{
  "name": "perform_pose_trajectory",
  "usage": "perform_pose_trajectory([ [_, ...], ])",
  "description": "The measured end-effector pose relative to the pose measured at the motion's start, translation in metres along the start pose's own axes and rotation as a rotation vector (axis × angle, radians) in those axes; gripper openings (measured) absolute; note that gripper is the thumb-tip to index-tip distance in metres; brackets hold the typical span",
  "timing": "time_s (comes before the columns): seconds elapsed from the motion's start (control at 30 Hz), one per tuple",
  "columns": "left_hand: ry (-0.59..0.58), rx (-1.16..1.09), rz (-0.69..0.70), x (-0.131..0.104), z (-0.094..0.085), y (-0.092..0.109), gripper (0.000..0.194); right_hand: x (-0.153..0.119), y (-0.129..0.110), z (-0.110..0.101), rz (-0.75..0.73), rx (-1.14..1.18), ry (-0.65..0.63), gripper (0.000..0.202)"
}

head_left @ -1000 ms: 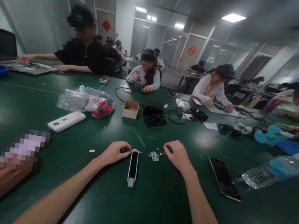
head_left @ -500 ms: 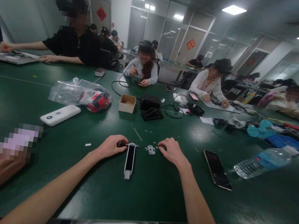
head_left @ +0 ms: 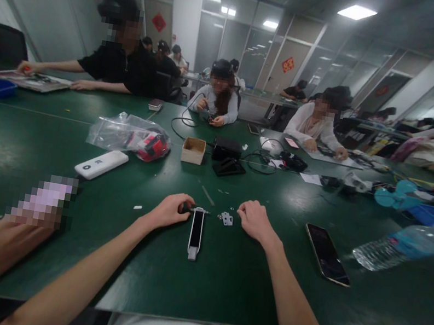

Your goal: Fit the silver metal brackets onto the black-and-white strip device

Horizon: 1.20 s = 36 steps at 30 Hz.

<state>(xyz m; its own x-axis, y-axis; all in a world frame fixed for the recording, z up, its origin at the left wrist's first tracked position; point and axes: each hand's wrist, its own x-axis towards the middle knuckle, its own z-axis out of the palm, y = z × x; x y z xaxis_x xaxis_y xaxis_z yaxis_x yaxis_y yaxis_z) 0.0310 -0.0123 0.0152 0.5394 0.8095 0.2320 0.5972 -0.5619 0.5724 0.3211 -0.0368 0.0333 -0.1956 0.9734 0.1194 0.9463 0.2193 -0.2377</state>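
Observation:
My left hand (head_left: pixel 171 210) is closed around the dark handle of a small screwdriver (head_left: pixel 186 209). Its thin shaft points right, across the top end of a slim white device (head_left: pixel 195 236) with a long black face and a pale plug-like end toward me. Just right of the device lies a small grey metal plate (head_left: pixel 227 219) with holes, tiny bits beside it. My right hand (head_left: pixel 254 220) rests on the table right of the plate, fingers curled together; whether its fingertips pinch a tiny part is hidden.
Another person's hand (head_left: pixel 18 232) holds a blurred-out phone at left, near a white power bank (head_left: pixel 101 164). Ahead stand a small open box (head_left: pixel 193 152) and a plastic bag (head_left: pixel 112 131). A phone (head_left: pixel 327 254) and water bottle (head_left: pixel 398 248) lie right. Several people sit across the table.
The view has turned slightly left, so everything sits further right. My right fingers have drawn closer together, and tiny bits seen at their tips no longer show. My left hand keeps its grip.

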Motion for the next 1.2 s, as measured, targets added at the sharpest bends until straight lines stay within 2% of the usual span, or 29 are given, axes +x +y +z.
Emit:
perform_pose_trajectory([
  [0.17, 0.081, 0.042, 0.024, -0.003, -0.01, 0.007, 0.037, -0.004, -0.037, 0.001, -0.109, 0.106, 0.112, 0.016],
  [0.3, 0.164, 0.09, 0.133, -0.007, -0.012, 0.02, 0.019, -0.009, -0.072, 0.008, -0.207, 0.287, 0.196, 0.011],
  [0.37, 0.153, 0.141, 0.222, -0.009, -0.01, 0.027, 0.011, -0.01, -0.084, 0.011, -0.231, 0.367, 0.208, 0.012],
  [0.47, 0.131, 0.225, 0.309, -0.009, -0.005, 0.033, 0.011, -0.012, -0.096, 0.015, -0.253, 0.455, 0.187, 0.012],
  [0.67, 0.145, 0.305, 0.333, -0.008, 0.0, 0.028, 0.011, -0.013, -0.099, 0.021, -0.261, 0.463, 0.16, 0.015],
  [1.2, 0.158, 0.261, 0.298, -0.008, 0.002, 0.031, 0.013, -0.011, -0.093, 0.021, -0.255, 0.44, 0.276, 0.013],
])
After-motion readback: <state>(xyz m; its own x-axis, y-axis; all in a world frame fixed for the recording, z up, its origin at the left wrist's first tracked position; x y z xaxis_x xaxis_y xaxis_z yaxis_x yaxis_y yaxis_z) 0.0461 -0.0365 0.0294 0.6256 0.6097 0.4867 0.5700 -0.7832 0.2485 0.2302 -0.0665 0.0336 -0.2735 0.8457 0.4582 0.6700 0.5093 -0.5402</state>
